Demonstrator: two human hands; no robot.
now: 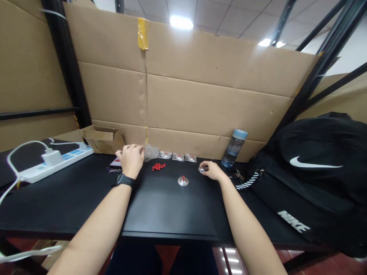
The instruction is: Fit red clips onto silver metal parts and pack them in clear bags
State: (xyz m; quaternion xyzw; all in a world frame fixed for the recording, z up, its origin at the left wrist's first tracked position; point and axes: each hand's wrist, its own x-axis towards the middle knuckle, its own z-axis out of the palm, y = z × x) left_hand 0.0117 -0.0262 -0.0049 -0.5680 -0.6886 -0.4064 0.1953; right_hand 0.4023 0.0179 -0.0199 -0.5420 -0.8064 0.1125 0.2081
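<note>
My left hand [132, 159], wearing a black watch [125, 180], is at the back left of the black table with its fingers curled at the edge of a crumpled clear plastic bag [150, 152]. Between the thumb and fingers of my right hand [211, 170] is a small shiny metal cymbal [202, 169], partly covered by the fingers. Another small cymbal [183, 181] lies dome up in the middle, a red tuft at its centre. Red cord [158, 167] is bunched behind it. Along the cardboard wall lie bagged cymbals [178, 157] in a row.
An open cardboard box [104, 140] and a white power strip [57, 164] are on the left. A water bottle [233, 149], keys [239, 175] and a black backpack [312, 172] stand or lie on the right. Cardboard [183, 91] walls the back.
</note>
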